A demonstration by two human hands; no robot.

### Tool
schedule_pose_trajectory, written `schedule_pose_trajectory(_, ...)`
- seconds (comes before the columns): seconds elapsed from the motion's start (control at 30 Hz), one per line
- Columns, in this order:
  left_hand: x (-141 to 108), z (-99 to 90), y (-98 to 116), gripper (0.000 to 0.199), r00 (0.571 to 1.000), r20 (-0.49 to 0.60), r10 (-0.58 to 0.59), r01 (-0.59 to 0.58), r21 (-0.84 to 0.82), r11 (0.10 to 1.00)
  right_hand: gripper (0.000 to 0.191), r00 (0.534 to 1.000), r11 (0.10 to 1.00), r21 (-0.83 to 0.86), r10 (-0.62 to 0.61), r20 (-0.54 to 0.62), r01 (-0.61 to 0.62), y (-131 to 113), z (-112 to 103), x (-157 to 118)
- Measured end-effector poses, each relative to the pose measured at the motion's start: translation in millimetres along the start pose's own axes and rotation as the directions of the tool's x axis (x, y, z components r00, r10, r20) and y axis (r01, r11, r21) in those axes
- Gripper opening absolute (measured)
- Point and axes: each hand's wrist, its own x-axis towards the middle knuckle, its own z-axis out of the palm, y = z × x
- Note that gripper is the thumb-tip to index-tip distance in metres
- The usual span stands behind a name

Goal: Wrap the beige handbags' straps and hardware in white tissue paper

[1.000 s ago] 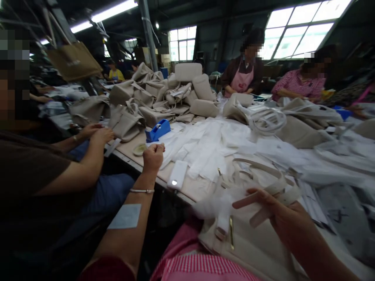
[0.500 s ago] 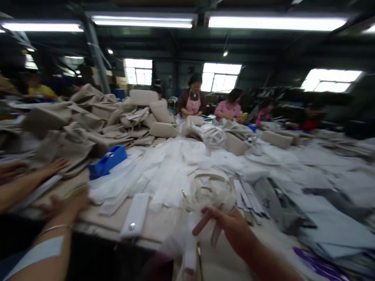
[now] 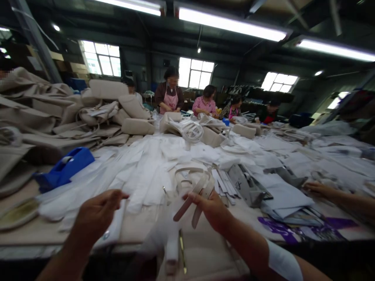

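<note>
My right hand (image 3: 215,208) pinches the beige straps (image 3: 202,187), whose two ends hang below the fingers. The looped part rises above the hand. My left hand (image 3: 95,214) is raised over the table's front edge, thumb and fingers pressed together; whatever they hold, if anything, is too small to make out. Partly behind that hand lies a white flat piece (image 3: 113,230) with a round metal stud. Below my right hand is a beige panel (image 3: 205,251), with a thin gold-coloured strip (image 3: 182,251) and a white strip (image 3: 172,249) beside it. A blurred translucent sheet (image 3: 159,230) hangs nearby.
A blue tape dispenser (image 3: 68,166) stands at left before heaped beige bags (image 3: 52,117). White wrapping (image 3: 146,164) covers mid-table. A grey metal object (image 3: 244,185) and purple-printed plastic (image 3: 281,230) lie right. Another person's hand (image 3: 320,190) reaches in; several people work across the table.
The view has swung to the right. My left hand now shows raised at centre-left with closed fingers. My right hand keeps its hold on the straps. Another person's arm now shows at right.
</note>
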Motion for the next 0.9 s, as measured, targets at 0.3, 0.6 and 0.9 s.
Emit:
schedule_pose_trajectory(0.3, -49, 91.0, 76, 0.049, 0.631, 0.699, 0.337, 0.158, -0.540, 0.826, 0.043, 0.985, 0.998, 0.062, 0.017, 0.169, -0.028, 5, -6, -13)
schedule_pose_trajectory(0.6, -65, 107.0, 66, 0.035, 0.592, 0.793, 0.141, 0.566, -0.535, 0.627, 0.041, 0.957, 0.973, 0.176, 0.097, 0.272, -0.149, 24, -16, -16)
schedule_pose_trajectory(0.9, -67, 104.1, 60, 0.021, 0.886, 0.458, -0.075, 0.341, -0.532, 0.775, 0.025, 0.984, 0.992, 0.028, -0.128, 0.120, 0.126, -2, -41, -4)
